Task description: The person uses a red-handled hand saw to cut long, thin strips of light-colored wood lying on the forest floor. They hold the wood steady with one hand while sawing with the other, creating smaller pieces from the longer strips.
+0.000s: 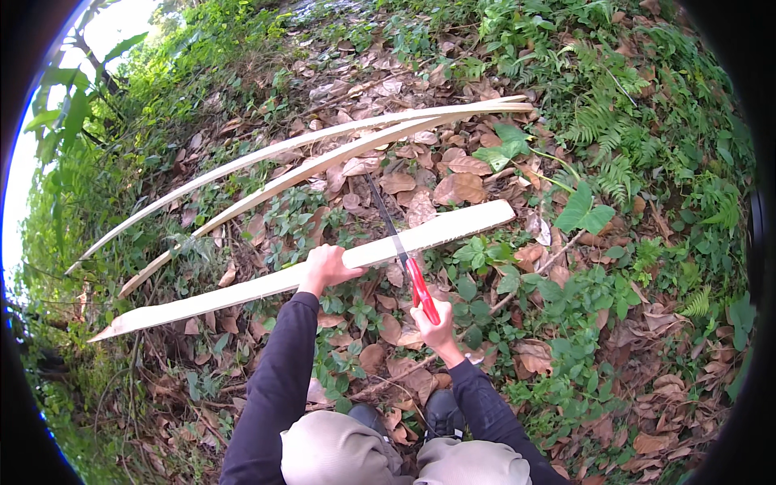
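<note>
Bridging both plank (279,282) edges, the saw (417,279) overhangs a leafy gap (396,183).

Your sleeves (279,380) are long, dark navy and plain, fitting fairly close; your trousers (335,446) are pale beige, matte and softly creased; your shoes (444,415) are dark, with rounded toes.

Outdoor woodland spot, brown fallen leaves (461,188), green ferns (618,178), leafy undergrowth (234,44)
</note>
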`<state>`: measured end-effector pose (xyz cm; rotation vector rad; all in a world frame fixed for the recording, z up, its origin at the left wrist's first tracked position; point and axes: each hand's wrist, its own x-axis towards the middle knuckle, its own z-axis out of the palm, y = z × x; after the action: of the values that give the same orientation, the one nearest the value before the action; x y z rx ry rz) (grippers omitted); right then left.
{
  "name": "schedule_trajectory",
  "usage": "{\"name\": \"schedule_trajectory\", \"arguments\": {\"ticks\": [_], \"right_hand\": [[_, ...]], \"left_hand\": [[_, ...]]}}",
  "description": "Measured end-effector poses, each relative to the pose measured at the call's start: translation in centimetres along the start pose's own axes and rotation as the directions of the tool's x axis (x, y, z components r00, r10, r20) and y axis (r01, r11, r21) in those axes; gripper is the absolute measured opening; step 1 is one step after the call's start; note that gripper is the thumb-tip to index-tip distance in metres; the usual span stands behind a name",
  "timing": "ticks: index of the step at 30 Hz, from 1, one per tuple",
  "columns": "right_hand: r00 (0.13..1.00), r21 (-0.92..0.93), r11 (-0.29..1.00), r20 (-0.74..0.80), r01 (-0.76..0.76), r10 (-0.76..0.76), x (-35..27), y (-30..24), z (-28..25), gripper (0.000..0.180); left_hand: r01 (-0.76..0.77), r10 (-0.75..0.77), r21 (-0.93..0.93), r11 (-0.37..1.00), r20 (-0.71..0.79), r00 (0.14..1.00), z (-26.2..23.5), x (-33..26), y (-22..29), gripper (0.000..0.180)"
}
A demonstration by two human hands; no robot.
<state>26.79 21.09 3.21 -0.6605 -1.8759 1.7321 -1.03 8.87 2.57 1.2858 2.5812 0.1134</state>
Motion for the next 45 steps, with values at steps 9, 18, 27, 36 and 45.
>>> {"name": "schedule_trajectory", "arguments": {"ticks": [9, 18, 27, 36, 45], "right_hand": [[0.997, -0.048, 0.996, -0.006, 0.078, -0.078, -0.2, 0.5, -0.1, 0.023], [0.993, -0.087, 0.990, 0.014, 0.115, -0.114, 1.3, 0.5, 0.3, 0.020], [0.999, -0.030, 0.999, -0.037, 0.028, -0.029, 3.4, 1.4, 1.5, 0.021], [0.995, 0.002, 0.996, -0.030, 0.095, -0.095, 4.1, 1.7, 2.3, 0.022], [1.000, -0.009, 0.999, 0.002, 0.031, -0.031, 2.2, 2.5, 1.3, 0.023]], "left_hand": [[-0.003, 0.003, 0.000, 1.000, -0.054, 0.999, 0.5, 0.0, -0.2, 0.069], [0.002, -0.002, -0.005, 1.000, -0.037, 0.999, 0.6, 0.0, -0.2, 0.070], [0.003, -0.002, 0.020, 1.000, -0.057, 0.998, 0.6, 0.0, -0.2, 0.071], [0.021, -0.020, -0.014, 1.000, 0.014, 1.000, 0.1, 0.0, 0.0, 0.071], [0.070, -0.068, -0.015, 0.997, 0.111, 0.991, -0.5, 0.5, 0.3, 0.093]]}}
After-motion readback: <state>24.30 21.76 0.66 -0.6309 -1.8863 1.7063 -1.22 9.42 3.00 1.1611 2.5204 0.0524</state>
